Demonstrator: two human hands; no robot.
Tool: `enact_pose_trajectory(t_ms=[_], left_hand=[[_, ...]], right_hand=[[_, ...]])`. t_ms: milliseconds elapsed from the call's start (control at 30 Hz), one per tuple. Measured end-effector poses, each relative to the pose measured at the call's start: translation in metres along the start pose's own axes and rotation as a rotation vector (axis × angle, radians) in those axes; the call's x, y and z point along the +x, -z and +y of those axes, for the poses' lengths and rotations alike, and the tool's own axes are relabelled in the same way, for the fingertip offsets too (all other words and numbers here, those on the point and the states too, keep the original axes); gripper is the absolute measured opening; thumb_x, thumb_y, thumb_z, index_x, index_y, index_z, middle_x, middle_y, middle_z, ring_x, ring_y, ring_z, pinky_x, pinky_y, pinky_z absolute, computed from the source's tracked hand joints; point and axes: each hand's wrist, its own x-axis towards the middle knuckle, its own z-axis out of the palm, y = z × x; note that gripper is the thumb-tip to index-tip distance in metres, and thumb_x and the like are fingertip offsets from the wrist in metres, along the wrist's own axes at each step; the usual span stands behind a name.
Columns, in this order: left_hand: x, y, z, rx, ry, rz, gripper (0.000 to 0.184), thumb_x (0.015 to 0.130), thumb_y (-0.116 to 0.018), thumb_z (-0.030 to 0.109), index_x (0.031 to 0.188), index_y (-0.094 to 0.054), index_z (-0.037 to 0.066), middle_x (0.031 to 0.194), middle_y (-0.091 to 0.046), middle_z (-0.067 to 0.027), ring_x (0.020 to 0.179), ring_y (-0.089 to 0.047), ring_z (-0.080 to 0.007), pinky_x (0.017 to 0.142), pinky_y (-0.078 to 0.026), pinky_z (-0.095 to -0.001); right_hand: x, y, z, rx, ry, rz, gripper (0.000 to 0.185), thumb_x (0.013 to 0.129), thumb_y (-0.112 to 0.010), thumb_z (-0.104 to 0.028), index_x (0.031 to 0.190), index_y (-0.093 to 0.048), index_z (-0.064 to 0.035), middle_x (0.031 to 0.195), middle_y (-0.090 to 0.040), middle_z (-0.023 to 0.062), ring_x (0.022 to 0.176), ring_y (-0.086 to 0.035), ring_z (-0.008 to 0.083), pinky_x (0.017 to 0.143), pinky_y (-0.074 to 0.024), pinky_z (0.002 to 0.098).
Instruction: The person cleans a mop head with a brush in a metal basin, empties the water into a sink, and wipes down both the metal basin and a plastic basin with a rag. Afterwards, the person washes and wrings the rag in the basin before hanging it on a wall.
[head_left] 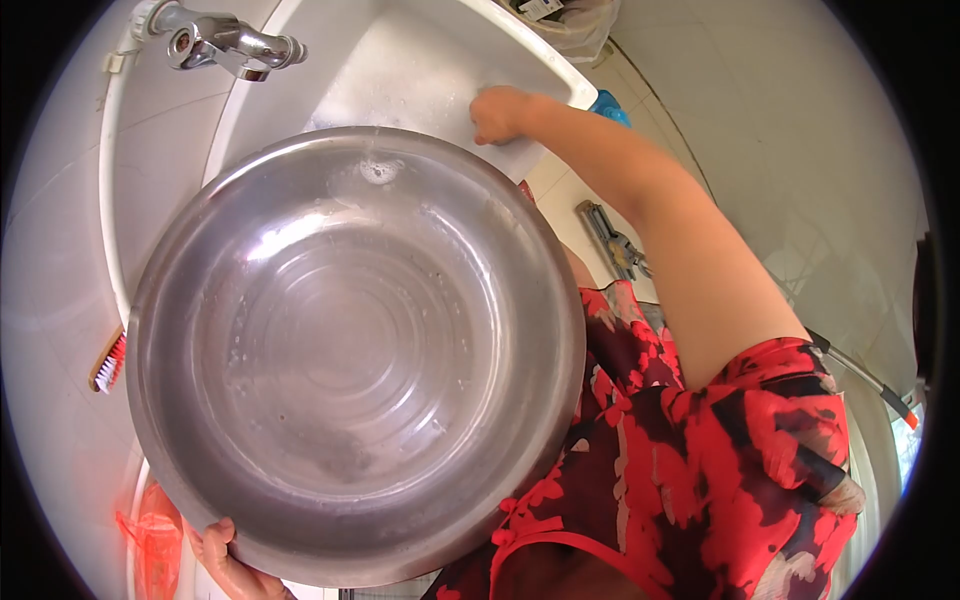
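A large stainless steel basin (340, 330) fills the middle of the view, tilted over the sink, its inside wet with droplets. My left hand (228, 562) grips its rim at the lower left, the thumb over the edge and the other fingers hidden underneath. A thin stream of water lands near the basin's far rim, making a patch of bubbles (380, 171). My right hand (499, 114) is closed, low inside the white sink (400, 70) beside its right wall. Whatever its curled fingers may hold is hidden.
A chrome faucet (235, 45) juts from the wall at the upper left, near a white pipe (112, 200). A brush (108, 362) and a red plastic bag (155, 540) are at the left. Right of the basin, a grey tool (612, 242) lies on the floor.
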Motion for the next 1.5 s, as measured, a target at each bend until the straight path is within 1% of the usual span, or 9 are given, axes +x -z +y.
enact_pose_trajectory(t_ms=[167, 267, 433, 533, 867, 1167, 1233, 1267, 1500], left_hand=[[0.003, 0.003, -0.002, -0.005, 0.012, 0.038, 0.066, 0.072, -0.059, 0.02, 0.134, -0.046, 0.002, 0.124, -0.052, -0.0114, 0.112, -0.049, -0.0252, 0.096, -0.04, -0.0363], [0.004, 0.008, -0.003, -0.011, 0.001, 0.037, 0.067, 0.072, -0.06, 0.02, 0.135, -0.046, 0.002, 0.124, -0.052, -0.0118, 0.112, -0.05, -0.0256, 0.096, -0.04, -0.0368], [0.012, 0.017, -0.013, -0.024, 0.021, 0.022, 0.066, 0.071, -0.06, 0.019, 0.133, -0.047, 0.002, 0.122, -0.053, -0.0121, 0.111, -0.05, -0.0257, 0.095, -0.04, -0.0367], [0.009, 0.011, -0.009, -0.016, -0.006, -0.004, 0.064, 0.071, -0.06, 0.02, 0.13, -0.049, 0.001, 0.119, -0.053, -0.0117, 0.109, -0.05, -0.0253, 0.094, -0.04, -0.0363], [-0.003, 0.011, -0.003, -0.025, 0.023, 0.015, 0.053, 0.073, -0.061, 0.022, 0.123, -0.053, 0.004, 0.112, -0.054, -0.0077, 0.105, -0.05, -0.0209, 0.091, -0.041, -0.0338], [-0.015, -0.005, -0.001, -0.018, 0.016, 0.047, 0.06, 0.074, -0.062, 0.024, 0.13, -0.049, 0.005, 0.116, -0.054, -0.0087, 0.109, -0.05, -0.0212, 0.094, -0.041, -0.0345], [-0.014, -0.005, -0.002, -0.017, -0.009, 0.038, 0.062, 0.074, -0.062, 0.024, 0.131, -0.048, 0.005, 0.118, -0.054, -0.0094, 0.11, -0.05, -0.0217, 0.094, -0.041, -0.0346], [-0.009, 0.002, -0.006, -0.005, -0.017, 0.021, 0.063, 0.074, -0.062, 0.024, 0.132, -0.048, 0.004, 0.119, -0.053, -0.0098, 0.11, -0.05, -0.0222, 0.094, -0.041, -0.0347], [-0.016, -0.015, -0.002, -0.01, -0.022, 0.011, 0.066, 0.074, -0.06, 0.024, 0.136, -0.045, 0.005, 0.124, -0.052, -0.0102, 0.114, -0.049, -0.0229, 0.095, -0.041, -0.035]], right_hand=[[0.024, -0.03, -0.003, 0.102, -0.287, 0.231, 0.031, 0.072, -0.064, -0.026, 0.095, -0.073, -0.0075, 0.103, -0.068, 0.0139, 0.089, -0.066, 0.0307, 0.079, -0.0507, 0.0428], [0.026, -0.035, 0.0, -0.319, -0.325, 0.248, 0.04, 0.075, -0.062, -0.027, 0.11, -0.067, -0.0084, 0.112, -0.064, 0.018, 0.105, -0.06, 0.0333, 0.086, -0.049, 0.0433], [0.015, -0.019, -0.007, -0.024, -0.225, -0.235, 0.036, 0.08, -0.06, -0.025, 0.112, -0.066, -0.0104, 0.13, -0.053, 0.0143, 0.123, -0.047, 0.0317, 0.093, -0.0457, 0.041], [0.002, -0.047, -0.007, -0.176, -0.074, 0.318, 0.027, 0.078, -0.062, -0.022, 0.101, -0.072, -0.0101, 0.107, -0.068, 0.0084, 0.102, -0.063, 0.0274, 0.083, -0.0516, 0.0393], [0.001, -0.027, -0.012, -0.168, -0.14, 0.099, 0.023, 0.086, -0.052, -0.017, 0.092, -0.072, -0.0062, 0.102, -0.069, 0.016, 0.096, -0.066, 0.0317, 0.083, -0.0521, 0.0418], [0.006, -0.05, 0.002, -0.066, -0.07, 0.473, 0.027, 0.08, -0.06, -0.01, 0.106, -0.07, -0.0088, 0.103, -0.07, 0.0112, 0.097, -0.066, 0.0288, 0.082, -0.0527, 0.0416], [-0.003, -0.017, -0.013, 0.004, -0.283, -0.106, 0.029, 0.083, -0.055, -0.013, 0.108, -0.068, -0.0127, 0.101, -0.067, 0.0113, 0.098, -0.063, 0.0309, 0.083, -0.0516, 0.0399], [0.0, -0.025, -0.013, 0.004, -0.281, -0.11, 0.029, 0.083, -0.055, -0.013, 0.108, -0.068, -0.0127, 0.101, -0.067, 0.0113, 0.098, -0.063, 0.0309, 0.083, -0.0516, 0.0399], [0.001, -0.054, -0.006, -0.133, -0.023, 0.243, 0.035, 0.084, -0.056, -0.015, 0.116, -0.067, -0.0228, 0.109, -0.062, 0.0081, 0.105, -0.059, 0.0289, 0.089, -0.0486, 0.036]])
